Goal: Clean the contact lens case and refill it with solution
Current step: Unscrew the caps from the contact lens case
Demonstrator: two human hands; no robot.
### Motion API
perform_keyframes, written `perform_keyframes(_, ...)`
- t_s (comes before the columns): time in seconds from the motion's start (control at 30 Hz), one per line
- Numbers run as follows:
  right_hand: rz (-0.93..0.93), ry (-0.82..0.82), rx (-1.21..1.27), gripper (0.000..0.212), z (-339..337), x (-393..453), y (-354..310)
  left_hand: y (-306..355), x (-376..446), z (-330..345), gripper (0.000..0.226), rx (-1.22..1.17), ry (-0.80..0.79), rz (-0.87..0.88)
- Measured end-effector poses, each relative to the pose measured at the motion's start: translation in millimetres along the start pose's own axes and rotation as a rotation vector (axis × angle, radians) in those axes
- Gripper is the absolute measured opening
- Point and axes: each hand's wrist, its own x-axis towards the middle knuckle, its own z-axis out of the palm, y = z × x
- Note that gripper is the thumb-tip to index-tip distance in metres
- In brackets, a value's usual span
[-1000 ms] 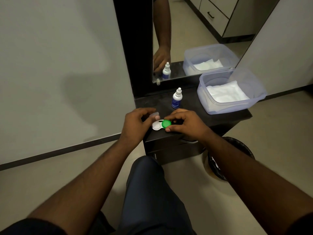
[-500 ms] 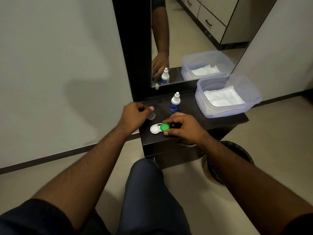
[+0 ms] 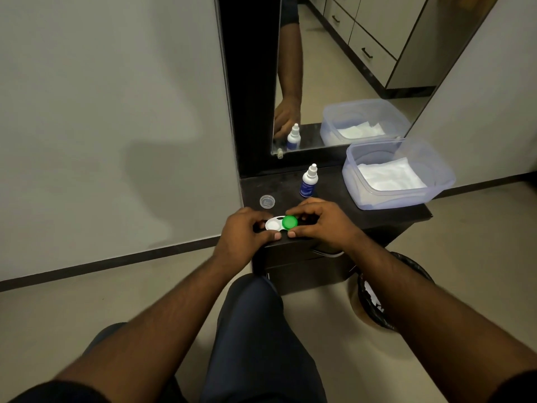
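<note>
A white contact lens case [image 3: 273, 224] lies near the front edge of the dark cabinet top [image 3: 334, 205]. Its left well is uncovered; a green cap [image 3: 289, 222] sits on its right well. My left hand [image 3: 242, 235] holds the case's left end between fingers and thumb. My right hand [image 3: 322, 225] pinches the green cap. A clear loose cap [image 3: 267, 202] lies on the top behind my left hand. A small white-and-blue solution bottle [image 3: 309, 181] stands upright behind the case.
A translucent plastic tub [image 3: 436, 187] with white tissues inside sits at the right of the cabinet top. A mirror [image 3: 348, 68] leans behind it. On the floor to the right stands a bin with a black liner [image 3: 374, 298]. My knee is below the cabinet.
My left hand set the clear cap down on the cabinet top behind the case and came back to hold the case's left end. My right hand stayed on the green cap.
</note>
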Motion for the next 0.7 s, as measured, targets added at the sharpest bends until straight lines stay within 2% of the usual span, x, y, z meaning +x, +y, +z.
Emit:
perform_keyframes(0.1,0.014,0.026,0.003,0.050,0,0,-2,-2,-3,2,0.038,-0.046,0.037,-0.009)
perform_keyframes(0.3,-0.036,-0.005,-0.064,0.031,0,-1,-6,-2,-5,5,0.037,-0.069,0.039,0.005)
perform_keyframes(0.7,-0.191,-0.148,-0.130,0.028,-13,13,-3,-5,1,2,0.037,0.009,-0.054,0.101)
